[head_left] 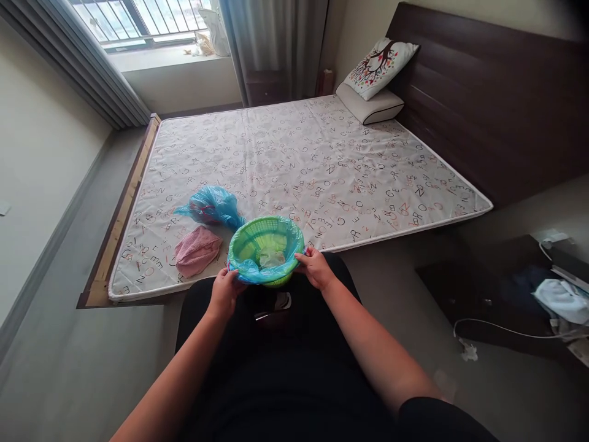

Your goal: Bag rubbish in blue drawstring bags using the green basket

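A green slatted plastic basket [257, 231] rests at my knees, tilted toward me. A thin blue plastic bag [248, 270] lies inside it and folds over its near rim. My left hand [224, 291] pinches the bag at the near left of the rim. At the right side, my right hand [315, 268] grips the bag's edge against the rim. Something pale and crumpled shows at the basket's bottom, too unclear to name. Just beyond, on the mattress, lie a filled blue plastic bag [212, 204] and a folded pink cloth [197, 250].
The letter-printed mattress [294, 166] spreads ahead, with a wooden bed frame edge [124, 209] at its left. A tree-print pillow [381, 66] leans on a beige pillow [370, 107] by the dark headboard [497, 92]. To the right stands a dark nightstand [453, 276] with a trailing white cable.
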`<action>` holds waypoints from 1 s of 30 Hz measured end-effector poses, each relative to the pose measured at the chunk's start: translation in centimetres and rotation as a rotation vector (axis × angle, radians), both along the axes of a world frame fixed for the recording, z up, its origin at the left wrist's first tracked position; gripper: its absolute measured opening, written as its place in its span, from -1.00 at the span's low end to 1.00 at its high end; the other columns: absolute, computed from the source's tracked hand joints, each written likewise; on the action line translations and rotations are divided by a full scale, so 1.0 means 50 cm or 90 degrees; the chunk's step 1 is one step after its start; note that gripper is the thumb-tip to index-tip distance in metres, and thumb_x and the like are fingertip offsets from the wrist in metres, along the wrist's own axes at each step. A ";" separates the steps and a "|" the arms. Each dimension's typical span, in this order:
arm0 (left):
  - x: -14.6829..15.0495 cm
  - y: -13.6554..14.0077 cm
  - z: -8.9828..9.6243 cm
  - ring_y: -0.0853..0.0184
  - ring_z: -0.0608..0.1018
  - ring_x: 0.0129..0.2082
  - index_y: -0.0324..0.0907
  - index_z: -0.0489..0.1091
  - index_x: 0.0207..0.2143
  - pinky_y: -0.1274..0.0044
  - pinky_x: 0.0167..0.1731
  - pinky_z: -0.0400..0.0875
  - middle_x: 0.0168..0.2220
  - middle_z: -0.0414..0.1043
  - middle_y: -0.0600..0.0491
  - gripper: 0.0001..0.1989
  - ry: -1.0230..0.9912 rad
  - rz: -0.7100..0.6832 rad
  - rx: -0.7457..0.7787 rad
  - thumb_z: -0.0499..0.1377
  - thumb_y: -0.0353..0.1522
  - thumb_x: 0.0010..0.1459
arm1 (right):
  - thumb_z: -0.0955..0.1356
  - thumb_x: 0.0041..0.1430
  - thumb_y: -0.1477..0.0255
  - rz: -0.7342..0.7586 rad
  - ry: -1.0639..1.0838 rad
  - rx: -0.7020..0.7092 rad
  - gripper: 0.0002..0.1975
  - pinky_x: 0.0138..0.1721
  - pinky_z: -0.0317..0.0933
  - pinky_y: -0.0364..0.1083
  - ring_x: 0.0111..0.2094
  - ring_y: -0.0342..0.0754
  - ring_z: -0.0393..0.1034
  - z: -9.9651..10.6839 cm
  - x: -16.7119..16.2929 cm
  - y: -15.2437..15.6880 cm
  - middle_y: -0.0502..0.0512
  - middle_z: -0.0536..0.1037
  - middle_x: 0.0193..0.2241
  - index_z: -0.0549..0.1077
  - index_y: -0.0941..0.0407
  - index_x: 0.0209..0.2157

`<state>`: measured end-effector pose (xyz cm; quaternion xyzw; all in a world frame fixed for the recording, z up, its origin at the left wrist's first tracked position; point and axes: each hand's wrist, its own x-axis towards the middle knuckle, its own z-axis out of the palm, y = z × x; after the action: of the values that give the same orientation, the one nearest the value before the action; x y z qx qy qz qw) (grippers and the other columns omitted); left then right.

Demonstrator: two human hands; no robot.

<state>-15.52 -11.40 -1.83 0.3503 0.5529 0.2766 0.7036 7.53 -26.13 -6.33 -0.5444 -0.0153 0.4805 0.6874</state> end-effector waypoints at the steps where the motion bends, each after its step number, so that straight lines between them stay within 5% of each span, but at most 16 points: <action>1: -0.006 0.001 -0.001 0.35 0.59 -0.50 -0.16 0.37 -0.23 0.50 -0.42 0.58 -0.43 0.52 0.13 -0.63 0.020 -0.010 -0.007 0.41 -0.29 -0.07 | 0.68 -0.26 0.18 0.000 -0.046 -0.016 -0.34 -0.36 0.52 -0.02 -0.38 -0.07 0.43 -0.003 -0.003 -0.001 -0.15 0.40 -0.44 0.19 0.00 -0.38; 6: -0.029 0.008 -0.001 0.34 0.61 -0.52 -0.14 0.35 -0.26 0.53 -0.43 0.54 -0.48 0.51 0.14 -0.68 0.041 0.002 0.015 0.37 -0.25 -0.01 | 0.52 -0.03 0.18 0.012 -0.344 -0.095 -0.55 -0.44 0.28 -0.11 -0.44 -0.14 0.13 -0.023 -0.026 -0.009 -0.14 0.22 -0.48 0.16 -0.01 -0.43; 10: -0.034 0.008 -0.008 0.37 0.61 -0.52 -0.14 0.36 -0.20 0.59 -0.47 0.51 -0.45 0.53 0.12 -0.73 0.031 0.024 0.089 0.34 -0.26 0.11 | 0.45 0.10 0.19 0.017 -0.449 -0.126 -0.64 -0.46 0.34 -0.07 -0.37 -0.04 0.24 -0.044 -0.058 -0.006 -0.01 0.31 -0.34 0.16 -0.03 -0.40; 16: -0.010 -0.002 -0.033 0.29 0.71 -0.41 -0.11 0.27 -0.16 0.51 -0.38 0.65 -0.39 0.54 0.07 -0.77 0.107 0.051 0.038 0.28 -0.47 0.22 | 0.34 0.23 0.47 0.116 -0.689 -0.149 -0.79 -0.03 0.47 0.09 -0.18 0.05 0.35 -0.072 -0.110 0.028 0.14 0.39 -0.16 0.17 -0.02 -0.35; 21: -0.014 0.011 -0.035 0.31 0.68 -0.48 -0.13 0.28 -0.20 0.50 -0.44 0.66 -0.40 0.49 0.08 -0.78 0.116 0.084 0.035 0.31 -0.43 0.28 | 0.31 0.33 0.49 0.165 -0.717 -0.131 -0.88 0.06 0.46 0.13 -0.10 0.10 0.41 -0.078 -0.127 0.044 0.24 0.42 -0.06 0.27 0.00 -0.26; 26: -0.063 0.077 -0.002 0.48 0.36 -0.74 -0.16 0.36 -0.26 0.68 -0.71 0.32 -0.59 0.33 0.22 -0.82 0.163 0.037 0.085 0.34 -0.39 0.22 | 0.29 0.34 0.56 0.219 -0.714 -0.036 -0.82 0.04 0.46 0.05 -0.18 0.06 0.39 -0.082 -0.164 0.033 0.17 0.45 -0.14 0.35 -0.01 -0.32; 30: -0.086 0.137 0.043 0.41 0.45 -0.71 -0.15 0.41 -0.21 0.63 -0.67 0.40 -0.56 0.41 0.17 -0.90 0.164 0.033 0.144 0.29 -0.39 0.24 | 0.28 0.37 0.52 0.249 -0.705 0.007 -0.78 -0.05 0.46 0.00 -0.30 0.02 0.29 -0.069 -0.200 0.031 0.07 0.41 -0.25 0.34 -0.03 -0.38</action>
<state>-19.81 -4.57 0.33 0.4454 0.6127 0.3082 0.5755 -2.49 -24.59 -9.80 -0.6976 -0.4748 0.2423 0.4787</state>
